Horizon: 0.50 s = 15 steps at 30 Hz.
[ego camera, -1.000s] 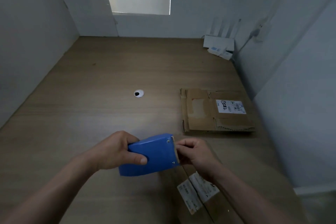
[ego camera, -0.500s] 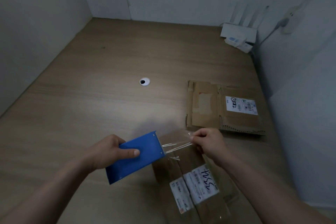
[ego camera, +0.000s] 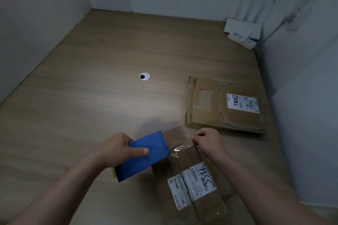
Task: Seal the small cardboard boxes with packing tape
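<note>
One flattened carton beyond, left grip clasping dispenser, right grip pinching tape

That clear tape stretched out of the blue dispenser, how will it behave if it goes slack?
The clear tape looks thin and wrinkled where it leaves the blue dispenser, so it is probably floppy and would likely curl or stick to itself. Pinched taut by the right hand over the box, it should lie flat more readily.

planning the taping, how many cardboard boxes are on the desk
2. The near box lies beside the blue dispenser; the flattened box lies farther right. Others may be out of view.
</note>
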### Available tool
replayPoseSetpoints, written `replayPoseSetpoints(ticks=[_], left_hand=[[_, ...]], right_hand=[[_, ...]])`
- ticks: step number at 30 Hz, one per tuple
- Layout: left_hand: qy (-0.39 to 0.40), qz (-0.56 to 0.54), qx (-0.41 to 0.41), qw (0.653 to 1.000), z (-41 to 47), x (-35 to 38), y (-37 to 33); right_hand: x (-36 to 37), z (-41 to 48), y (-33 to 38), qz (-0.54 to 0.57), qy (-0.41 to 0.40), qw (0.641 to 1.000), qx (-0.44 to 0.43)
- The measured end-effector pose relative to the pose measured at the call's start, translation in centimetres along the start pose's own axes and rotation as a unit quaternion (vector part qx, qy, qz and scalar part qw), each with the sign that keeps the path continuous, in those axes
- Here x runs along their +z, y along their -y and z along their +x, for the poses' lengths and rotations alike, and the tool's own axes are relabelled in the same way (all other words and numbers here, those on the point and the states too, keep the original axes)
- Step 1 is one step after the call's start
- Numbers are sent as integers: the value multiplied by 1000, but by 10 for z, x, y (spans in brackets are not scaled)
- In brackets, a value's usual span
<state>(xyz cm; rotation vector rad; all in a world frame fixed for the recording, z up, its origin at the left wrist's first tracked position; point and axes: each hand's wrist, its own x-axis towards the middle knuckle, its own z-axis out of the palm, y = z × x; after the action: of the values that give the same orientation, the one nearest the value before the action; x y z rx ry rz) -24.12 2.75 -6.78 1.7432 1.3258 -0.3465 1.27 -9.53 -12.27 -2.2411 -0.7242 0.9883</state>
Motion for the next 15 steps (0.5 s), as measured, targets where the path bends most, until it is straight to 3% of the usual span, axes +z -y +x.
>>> replayPoseSetpoints(ticks=[6, 10, 12, 13, 15], left_hand=[[-7, 0, -6, 1000, 2, 5, -5], [-15, 7, -10, 1000, 2, 7, -9], [-18, 10, -11, 1000, 2, 8, -10], [-19, 12, -12, 1000, 2, 8, -10], [-22, 16, -8, 1000, 3, 8, -10]], right_hand=[[7, 5, -6, -47, -17, 999, 11], [11, 6, -7, 24, -20, 995, 91], [10, 1, -7, -11, -52, 993, 107], [9, -6, -7, -60, -85, 993, 61], [13, -22, -9, -158, -123, 972, -124]])
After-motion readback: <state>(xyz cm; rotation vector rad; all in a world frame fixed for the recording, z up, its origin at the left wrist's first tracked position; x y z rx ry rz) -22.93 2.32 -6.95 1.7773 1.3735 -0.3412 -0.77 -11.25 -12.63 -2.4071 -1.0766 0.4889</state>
